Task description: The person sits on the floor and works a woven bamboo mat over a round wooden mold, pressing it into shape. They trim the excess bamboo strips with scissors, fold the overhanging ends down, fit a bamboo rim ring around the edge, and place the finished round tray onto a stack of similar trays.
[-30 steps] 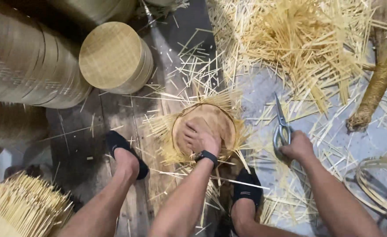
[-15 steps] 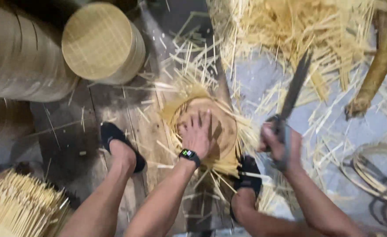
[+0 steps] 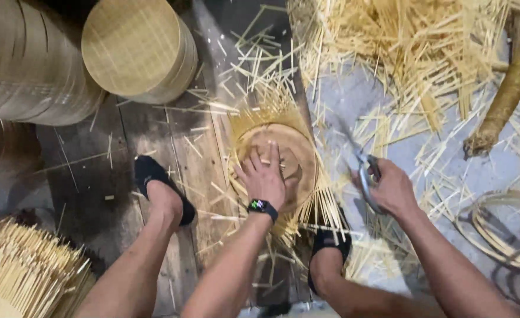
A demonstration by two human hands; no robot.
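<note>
My left hand, with a dark watch on its wrist, presses flat with spread fingers on a round woven bamboo mat lying on the floor. Loose strip ends stick out all around the mat's rim. My right hand is to the right of the mat, closed around the handles of large metal scissors. The blurred blades point up and left, near the mat's right edge.
Stacks of finished round bamboo trays stand at the upper left. A heap of bamboo offcuts covers the upper right floor. A bundle of strips lies at lower left, bamboo hoops at right. My feet in dark shoes flank the mat.
My right hand has swung the scissors from pointing up and right to pointing up and left, closer to the mat. My left hand stays pressed on the mat.
</note>
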